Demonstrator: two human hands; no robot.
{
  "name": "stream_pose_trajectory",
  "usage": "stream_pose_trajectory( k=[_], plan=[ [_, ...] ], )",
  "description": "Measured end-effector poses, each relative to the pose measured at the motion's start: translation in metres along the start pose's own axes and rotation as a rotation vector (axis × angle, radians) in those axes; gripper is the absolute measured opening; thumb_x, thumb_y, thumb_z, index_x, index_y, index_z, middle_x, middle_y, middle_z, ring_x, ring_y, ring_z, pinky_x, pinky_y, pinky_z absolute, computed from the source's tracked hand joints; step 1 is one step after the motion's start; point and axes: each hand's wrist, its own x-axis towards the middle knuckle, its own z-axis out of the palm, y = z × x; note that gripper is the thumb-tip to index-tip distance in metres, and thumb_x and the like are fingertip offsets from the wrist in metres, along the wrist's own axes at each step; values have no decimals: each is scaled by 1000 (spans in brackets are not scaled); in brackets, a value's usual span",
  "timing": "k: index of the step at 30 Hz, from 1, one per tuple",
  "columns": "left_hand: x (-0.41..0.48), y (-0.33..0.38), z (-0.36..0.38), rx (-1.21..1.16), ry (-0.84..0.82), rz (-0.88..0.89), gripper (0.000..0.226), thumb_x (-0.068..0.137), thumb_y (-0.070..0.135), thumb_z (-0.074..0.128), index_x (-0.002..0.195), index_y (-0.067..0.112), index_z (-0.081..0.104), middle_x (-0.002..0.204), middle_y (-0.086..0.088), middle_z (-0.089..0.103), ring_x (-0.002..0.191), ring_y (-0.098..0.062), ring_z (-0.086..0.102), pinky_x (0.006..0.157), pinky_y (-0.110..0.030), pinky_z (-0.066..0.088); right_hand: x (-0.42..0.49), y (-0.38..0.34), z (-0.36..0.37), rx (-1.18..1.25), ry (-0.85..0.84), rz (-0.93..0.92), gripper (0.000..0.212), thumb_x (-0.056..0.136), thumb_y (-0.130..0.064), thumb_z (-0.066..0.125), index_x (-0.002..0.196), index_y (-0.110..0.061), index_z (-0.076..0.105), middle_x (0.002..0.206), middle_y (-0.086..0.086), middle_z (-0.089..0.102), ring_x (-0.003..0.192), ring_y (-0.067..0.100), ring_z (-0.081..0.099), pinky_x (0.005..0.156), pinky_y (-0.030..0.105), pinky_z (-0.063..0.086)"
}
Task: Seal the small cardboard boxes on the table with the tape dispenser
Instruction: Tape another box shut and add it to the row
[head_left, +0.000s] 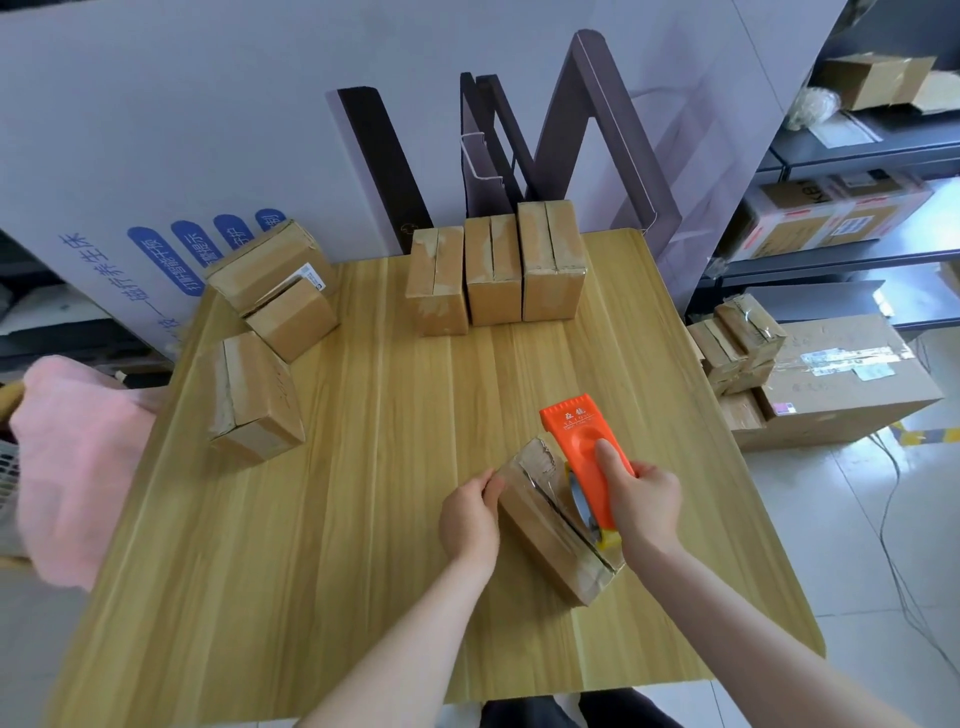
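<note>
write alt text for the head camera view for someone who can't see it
A person's right hand holds an orange tape dispenser on a small cardboard box while the left hand steadies its side on a wooden table. Toward the far and left edges stand other small boxes.

Dispenser (582, 452) on near box (545, 540), three boxes (493, 270) behind, perhaps touching
</note>
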Motion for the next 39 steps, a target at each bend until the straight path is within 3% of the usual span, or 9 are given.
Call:
stream_pose_trajectory(
  k=[9,12,15,17,21,24,27,33,39],
  plan=[
    [-33,-18,1,-33,16,-40,46,98,46,42,132,18,57,118,2,68,105,-16,63,80,-24,47,7,-13,3,49,-36,-31,49,81,-51,67,50,-14,56,33,-10,51,30,2,47,29,12,30],
    [-37,-17,-1,147,-11,-87,47,100,42,40,143,24,43,128,3,61,114,-18,58,85,-30,48,12,-18,1,97,-54,-39,48,83,-45,68,50,-13,56,33,-9,48,32,3,45,32,13,31],
    [-26,4,-4,228,82,214,55,95,8,49,147,22,36,150,6,39,138,-15,36,107,-31,38,14,-18,-14,211,-7,-9,46,84,-44,68,53,-12,58,40,-7,51,34,4,46,35,17,35],
    [-14,25,-2,233,86,467,59,89,-7,50,141,19,46,147,5,43,139,-14,35,114,-27,28,15,-19,-26,270,21,-19,46,85,-45,68,55,-10,58,37,-8,50,32,2,45,33,14,35],
    [13,61,2,397,-111,558,68,84,-17,43,137,25,50,146,8,44,141,-12,30,117,-27,19,13,-22,-49,286,21,-63,46,86,-43,67,54,-11,57,35,-8,49,30,0,43,32,13,32],
    [33,67,-1,729,-370,439,39,94,2,47,129,17,56,138,-2,53,130,-23,44,109,-36,31,10,-20,-58,283,5,-92,44,87,-40,67,54,-12,59,36,-7,53,29,0,46,31,12,33],
    [43,59,-13,714,-419,257,24,95,34,54,103,14,63,109,-3,64,98,-24,60,73,-31,43,6,-14,-59,310,-20,-88,42,87,-38,67,57,-9,62,39,-4,57,31,2,50,30,14,36],
    [31,37,-18,612,-94,61,38,88,54,55,73,19,58,70,4,59,66,-18,57,49,-26,31,2,-3,-46,303,-53,-53,45,86,-39,68,53,-10,58,37,-7,52,31,3,46,33,14,34],
    [18,23,-13,190,26,-192,40,83,51,65,74,13,67,72,-5,68,62,-24,59,53,-27,35,1,-2,-33,259,-105,-46,45,86,-39,69,61,-2,63,45,9,60,35,22,57,34,24,41]
  ],
)
